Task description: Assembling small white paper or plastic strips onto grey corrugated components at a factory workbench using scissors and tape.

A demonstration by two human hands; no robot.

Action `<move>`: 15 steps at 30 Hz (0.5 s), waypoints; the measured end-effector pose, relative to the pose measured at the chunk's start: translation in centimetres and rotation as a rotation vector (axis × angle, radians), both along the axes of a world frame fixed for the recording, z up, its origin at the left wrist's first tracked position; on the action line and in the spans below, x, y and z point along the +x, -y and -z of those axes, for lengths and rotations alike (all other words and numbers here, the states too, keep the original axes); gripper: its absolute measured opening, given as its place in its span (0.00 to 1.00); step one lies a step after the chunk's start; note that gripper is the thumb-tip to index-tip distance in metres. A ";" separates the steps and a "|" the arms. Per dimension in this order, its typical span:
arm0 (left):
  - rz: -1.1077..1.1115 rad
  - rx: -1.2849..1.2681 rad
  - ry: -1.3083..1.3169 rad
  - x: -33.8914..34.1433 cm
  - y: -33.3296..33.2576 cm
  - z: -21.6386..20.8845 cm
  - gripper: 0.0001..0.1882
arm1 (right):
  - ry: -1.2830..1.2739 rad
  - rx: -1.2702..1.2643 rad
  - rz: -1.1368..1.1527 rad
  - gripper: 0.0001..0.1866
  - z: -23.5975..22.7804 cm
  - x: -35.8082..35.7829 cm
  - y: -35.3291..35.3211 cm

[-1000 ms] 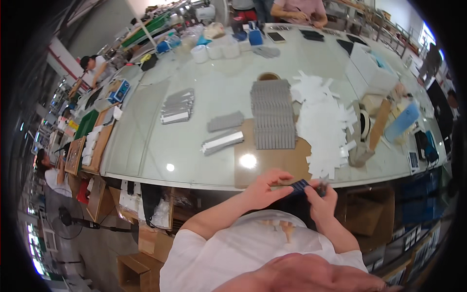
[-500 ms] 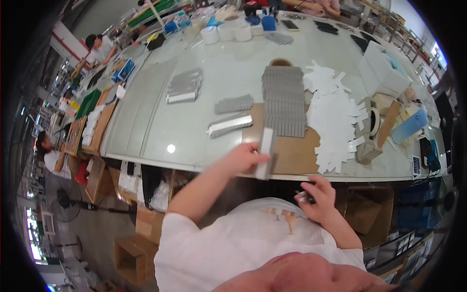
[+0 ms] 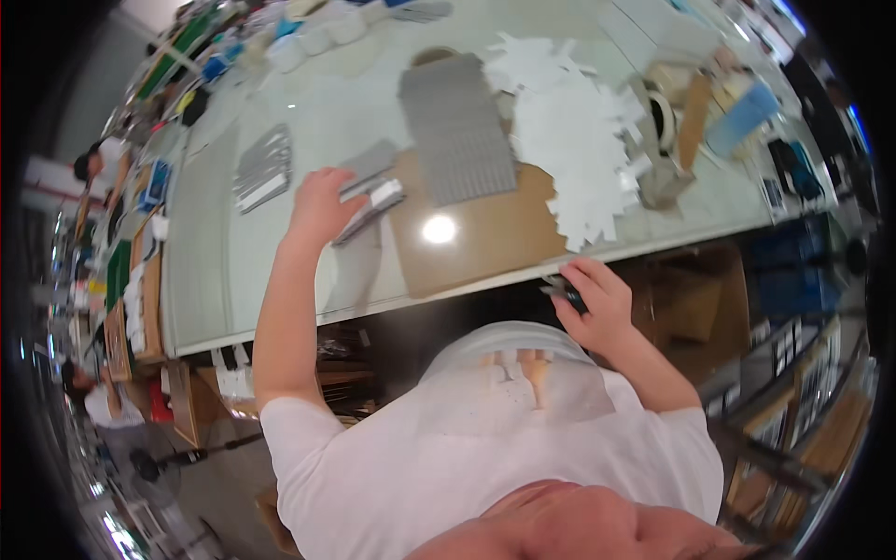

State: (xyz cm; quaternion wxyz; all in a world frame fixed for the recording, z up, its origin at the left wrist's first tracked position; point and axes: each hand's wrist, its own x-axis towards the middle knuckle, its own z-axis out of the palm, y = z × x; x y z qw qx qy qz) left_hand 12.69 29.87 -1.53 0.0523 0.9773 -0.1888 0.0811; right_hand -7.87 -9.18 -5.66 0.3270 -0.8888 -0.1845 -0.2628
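Left hand (image 3: 320, 207), left of centre: at white-topped grey strips (image 3: 375, 209), grip unclear; align edges. Right hand (image 3: 599, 303), right of centre: clasps small dark tool (image 3: 575, 297); keep clear.

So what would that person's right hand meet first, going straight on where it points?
Likely the pale table's front edge; if the right hand sits higher, the flat brown cardboard sheet beyond. Its height is hard to judge.

Tabletop (image 3: 345, 103): looked smooth, glossy, glass-like.
Grey stack (image 3: 459, 131): appeared matt, ridged.
White strips (image 3: 571, 140): looked papery, matt.
Brown sheet (image 3: 499, 224): resembled cardboard.
Shirt (image 3: 448, 457): was matt cloth.
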 end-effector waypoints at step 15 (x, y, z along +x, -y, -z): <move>0.120 -1.118 -1.143 -15.9 17.8 4.0 0.14 | 0.083 -0.236 -0.098 0.22 -0.5 -0.5 -0.3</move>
